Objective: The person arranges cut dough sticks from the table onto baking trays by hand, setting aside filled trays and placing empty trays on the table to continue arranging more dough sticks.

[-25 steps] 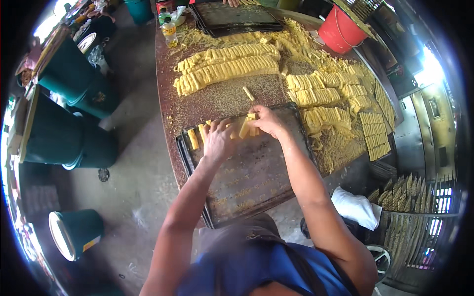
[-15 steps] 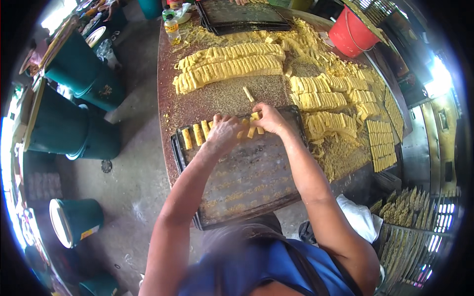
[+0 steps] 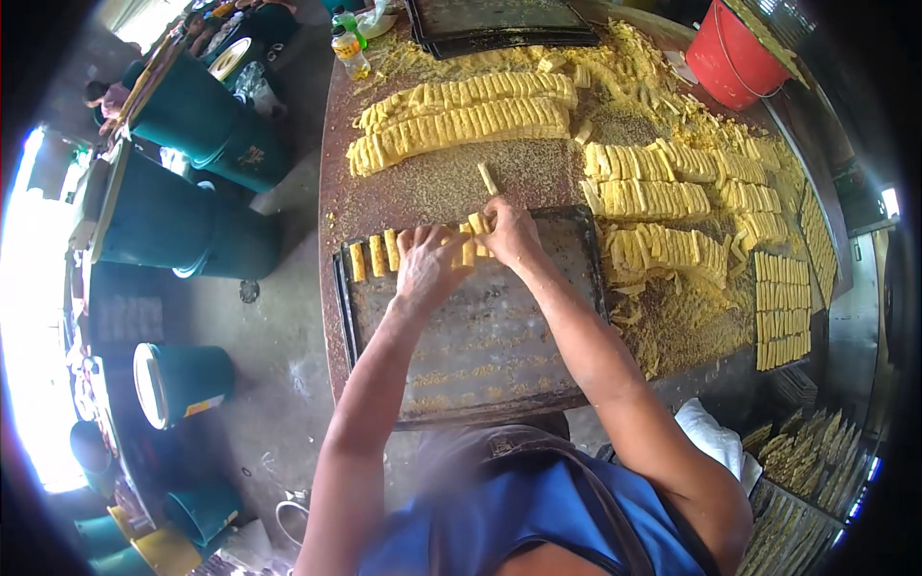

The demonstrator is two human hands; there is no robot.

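A dark baking tray (image 3: 480, 355) lies on the brown table (image 3: 336, 206) in front of me. A short row of yellow pastry sticks (image 3: 373, 255) lines the tray's far left edge. My left hand (image 3: 427, 264) rests on the tray with its fingers bent over sticks at the end of that row. My right hand (image 3: 509, 235) is beside it at the tray's far edge, fingers closed around a few yellow sticks (image 3: 473, 238). One loose stick (image 3: 488, 179) lies just beyond the tray.
Long rows of yellow sticks (image 3: 461, 120) and crumbs cover the table's far and right parts. More dark trays (image 3: 499, 24), a bottle (image 3: 351, 53) and a red bucket (image 3: 735, 53) stand at the back. Green barrels (image 3: 192, 221) and buckets (image 3: 178, 379) stand on the floor at left.
Both hands have stayed at the tray's far edge, working rightward along the row. The row of sticks on the tray has grown by a few pieces.
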